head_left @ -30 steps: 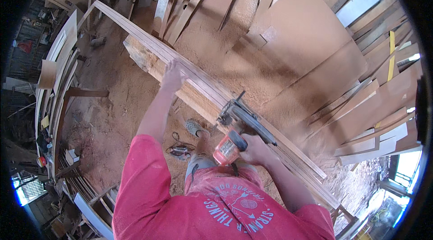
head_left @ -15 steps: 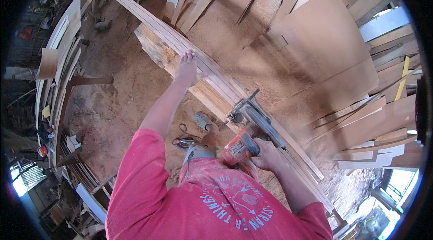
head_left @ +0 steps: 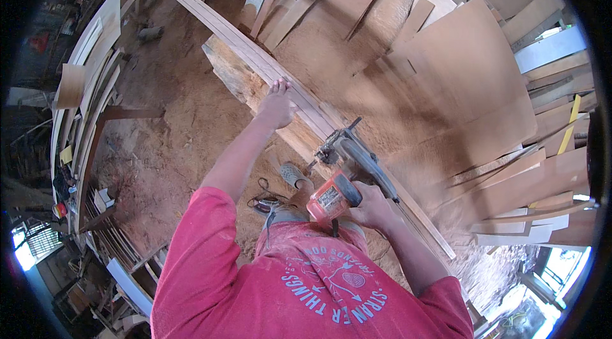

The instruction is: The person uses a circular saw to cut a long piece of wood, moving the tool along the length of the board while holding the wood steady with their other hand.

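Note:
My left hand (head_left: pixel 278 108) rests with its fingers stretched out on a long, narrow wooden board (head_left: pixel 239 49), which runs from the far left toward the near right. Under the board's left side lies a thick, rough-edged timber (head_left: pixel 231 74). My right hand (head_left: pixel 373 205) is wrapped around the rear handle of a circular saw (head_left: pixel 330 195) with a red motor housing and dark grip. Its base and guard sit on the board, nearer to me than my left hand. The blade is hidden. Behind the saw, a narrow strip of wood (head_left: pixel 428 230) stretches to the near right.
Sawdust covers the floor (head_left: pixel 153 160). Wide brown sheets (head_left: pixel 459 77) and offcuts lie at the right, with more planks far off. Curved strips (head_left: pixel 86 103) lean on a frame at the left. My feet in clogs (head_left: pixel 293 175) stand beside the timber.
The saw has slid a little along the board toward the far left, closer to my left hand. My left hand keeps about the same spot on the board. The view has shifted slightly.

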`<act>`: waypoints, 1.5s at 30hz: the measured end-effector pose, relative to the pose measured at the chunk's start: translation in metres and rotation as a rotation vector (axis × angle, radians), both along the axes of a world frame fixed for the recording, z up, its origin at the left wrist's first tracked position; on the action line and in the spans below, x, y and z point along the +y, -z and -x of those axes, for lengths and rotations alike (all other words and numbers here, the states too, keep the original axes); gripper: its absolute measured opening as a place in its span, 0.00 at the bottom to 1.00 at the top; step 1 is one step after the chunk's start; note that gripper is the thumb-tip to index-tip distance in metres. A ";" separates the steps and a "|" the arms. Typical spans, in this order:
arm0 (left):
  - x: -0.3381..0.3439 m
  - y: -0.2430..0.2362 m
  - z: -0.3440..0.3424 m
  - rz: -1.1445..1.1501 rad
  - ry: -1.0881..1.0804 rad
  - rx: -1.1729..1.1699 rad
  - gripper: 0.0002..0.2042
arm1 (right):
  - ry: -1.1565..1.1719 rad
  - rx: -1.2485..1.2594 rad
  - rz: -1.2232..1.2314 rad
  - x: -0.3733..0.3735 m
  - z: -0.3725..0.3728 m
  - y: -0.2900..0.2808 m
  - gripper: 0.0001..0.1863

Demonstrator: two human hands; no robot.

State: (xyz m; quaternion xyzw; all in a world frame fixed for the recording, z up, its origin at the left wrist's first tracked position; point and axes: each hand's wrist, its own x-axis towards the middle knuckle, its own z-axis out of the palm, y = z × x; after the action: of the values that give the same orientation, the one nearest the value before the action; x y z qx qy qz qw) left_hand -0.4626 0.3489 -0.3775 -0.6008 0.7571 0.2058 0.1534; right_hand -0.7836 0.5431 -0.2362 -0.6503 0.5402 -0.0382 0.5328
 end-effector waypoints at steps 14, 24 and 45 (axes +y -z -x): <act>-0.008 0.010 -0.012 -0.041 0.078 -0.010 0.39 | -0.015 -0.024 0.080 -0.055 -0.062 0.001 0.19; -0.013 -0.011 -0.027 -0.103 0.131 0.049 0.44 | 0.028 0.013 0.075 -0.086 -0.107 0.001 0.18; -0.127 -0.003 -0.175 0.252 -0.101 0.179 0.43 | 0.014 0.069 0.049 -0.116 -0.146 -0.002 0.15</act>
State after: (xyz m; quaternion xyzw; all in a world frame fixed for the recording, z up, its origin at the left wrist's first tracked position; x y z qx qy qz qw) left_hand -0.2879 0.2217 -0.3746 -0.6319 0.7563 0.1693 -0.0018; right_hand -0.6374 0.4267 -0.2341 -0.6602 0.5619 -0.0326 0.4973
